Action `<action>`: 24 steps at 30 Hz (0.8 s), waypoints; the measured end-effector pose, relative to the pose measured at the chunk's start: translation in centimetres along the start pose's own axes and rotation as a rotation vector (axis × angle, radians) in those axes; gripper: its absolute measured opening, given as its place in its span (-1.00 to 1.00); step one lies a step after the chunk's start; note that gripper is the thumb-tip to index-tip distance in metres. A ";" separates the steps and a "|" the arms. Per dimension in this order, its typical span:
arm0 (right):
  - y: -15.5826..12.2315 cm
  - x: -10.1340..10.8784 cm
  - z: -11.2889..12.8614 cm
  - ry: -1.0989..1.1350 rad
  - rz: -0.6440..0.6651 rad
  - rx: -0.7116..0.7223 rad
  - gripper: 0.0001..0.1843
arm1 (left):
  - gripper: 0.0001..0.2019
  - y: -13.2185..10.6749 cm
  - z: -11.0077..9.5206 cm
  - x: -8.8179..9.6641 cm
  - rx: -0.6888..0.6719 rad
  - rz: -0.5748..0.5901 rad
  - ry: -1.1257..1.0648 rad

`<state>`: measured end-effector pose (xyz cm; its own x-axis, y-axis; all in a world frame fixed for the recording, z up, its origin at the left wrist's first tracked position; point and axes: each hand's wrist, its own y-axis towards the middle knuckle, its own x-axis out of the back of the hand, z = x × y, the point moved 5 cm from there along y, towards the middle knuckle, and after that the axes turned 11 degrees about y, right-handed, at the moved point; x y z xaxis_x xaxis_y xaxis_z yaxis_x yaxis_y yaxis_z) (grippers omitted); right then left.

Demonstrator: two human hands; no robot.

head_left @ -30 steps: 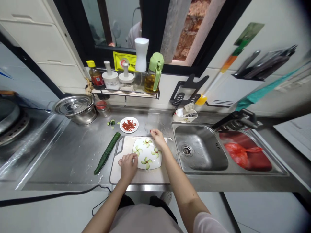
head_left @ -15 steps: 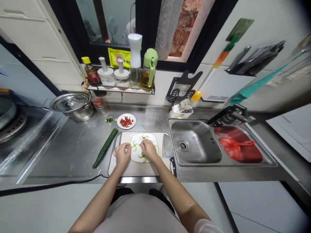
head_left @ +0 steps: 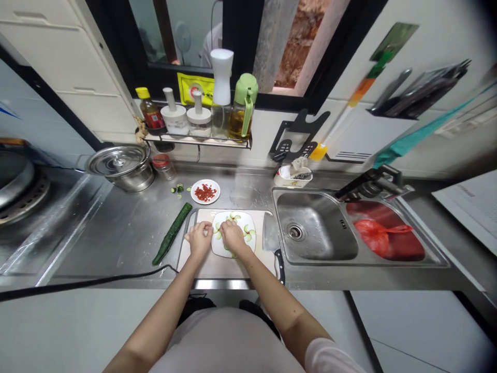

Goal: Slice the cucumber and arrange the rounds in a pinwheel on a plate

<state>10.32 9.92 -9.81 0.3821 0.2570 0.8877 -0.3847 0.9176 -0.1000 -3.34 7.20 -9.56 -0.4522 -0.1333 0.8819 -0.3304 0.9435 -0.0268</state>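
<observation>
Tending slices (head_left: 217,231) just left of my right grip (head_left: 233,237), earlier at the far edge of the plate (head_left: 217,248); fingers bunched, hold unclear.

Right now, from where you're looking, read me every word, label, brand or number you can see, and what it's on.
No text reads clearly.
Yellow-capped bottle: red label, too small to read.
Yellow packet: print too blurred to read.
White panel at the right edge: faint lettering, too blurred to read.
Square plate: no lettering visible.
</observation>
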 end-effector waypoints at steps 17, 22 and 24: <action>0.6 -0.5 0.4 -0.077 0.031 0.047 -0.71 | -0.83 0.4 -1.5 -1.1 -0.024 0.098 0.086; 0.6 -0.4 0.3 -0.044 0.033 0.036 -0.72 | -0.83 0.4 -1.5 -1.3 -0.025 0.103 0.118; 0.5 -0.2 0.1 -0.018 0.025 0.037 -0.73 | -0.84 0.4 -1.5 -1.4 -0.024 0.104 0.121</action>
<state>9.95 10.31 -9.99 0.3566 0.2736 0.8933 -0.4250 0.8990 -0.1057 -1.60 8.22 -10.08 -0.3792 0.0020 0.9253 -0.2667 0.9573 -0.1114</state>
